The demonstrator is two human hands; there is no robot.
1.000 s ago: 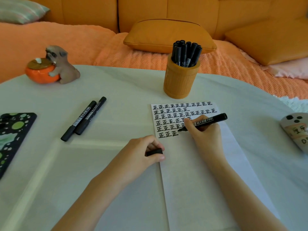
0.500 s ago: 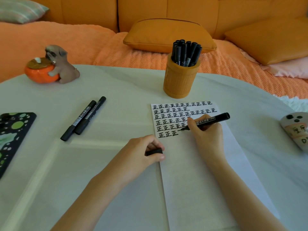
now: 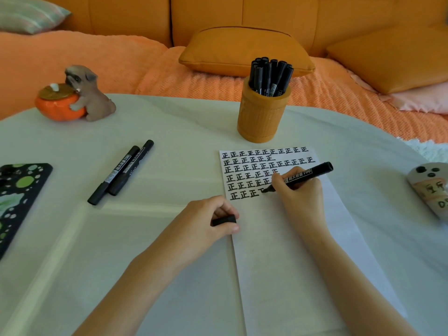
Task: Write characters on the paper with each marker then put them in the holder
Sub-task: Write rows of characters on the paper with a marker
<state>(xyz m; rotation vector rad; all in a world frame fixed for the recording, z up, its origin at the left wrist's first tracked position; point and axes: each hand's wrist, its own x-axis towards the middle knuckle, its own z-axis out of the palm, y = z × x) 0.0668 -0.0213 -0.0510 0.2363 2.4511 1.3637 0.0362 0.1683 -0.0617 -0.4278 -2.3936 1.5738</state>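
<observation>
A home living room: orange sofa (image 3: 242, 18), cushions (image 3: 244, 50), white table (image 3: 169, 122).

Loose markers (image 3: 120, 172): two are lying side by side at nine o'clock.
Uncapped marker (image 3: 300, 177): one is being held.
Holder (image 3: 263, 117): one is standing at twelve o'clock, its markers (image 3: 270, 77) crowding too tightly to count.
Paper (image 3: 291, 251): one sheet is carrying six rows of characters (image 3: 244, 175).
Cap (image 3: 224, 219): one is being held.

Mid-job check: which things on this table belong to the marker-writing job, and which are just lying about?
Job: paper, marker gripped by the right hand, cap held in the left hand, two loose markers, holder with stored markers.
Lying about: dog figurine, spotted black case, painted object at right edge.
</observation>
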